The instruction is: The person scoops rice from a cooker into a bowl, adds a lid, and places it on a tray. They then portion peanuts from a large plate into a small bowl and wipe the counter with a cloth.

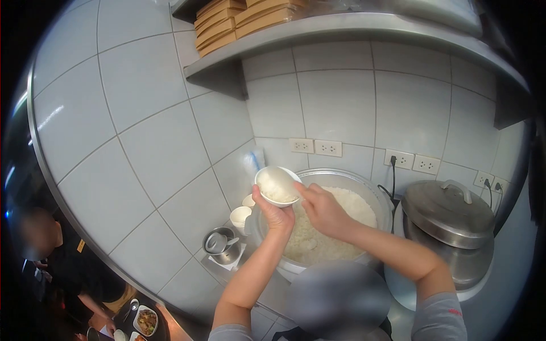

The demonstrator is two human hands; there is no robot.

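Note:
My left hand [274, 211] holds a white bowl [260, 186] from below, tilted toward me. Cooked rice [275, 186] is heaped inside it. In my closed right hand [322, 209] is a pale rice paddle [289, 177]; its rounded blade lies over the rice at the bowl's right side. My fingers hide its handle. Both hands are above a large round metal rice pot [376, 196], which holds a broad mass of white rice [355, 207].
A lidded metal pot [449, 213] stands at right. White cups [240, 216] and a metal container [223, 245] with utensils are left of the rice pot. A metal shelf [352, 24] overhangs. Cords hang from outlets [399, 158]. A person [79, 261] stands lower left near a food dish [146, 321].

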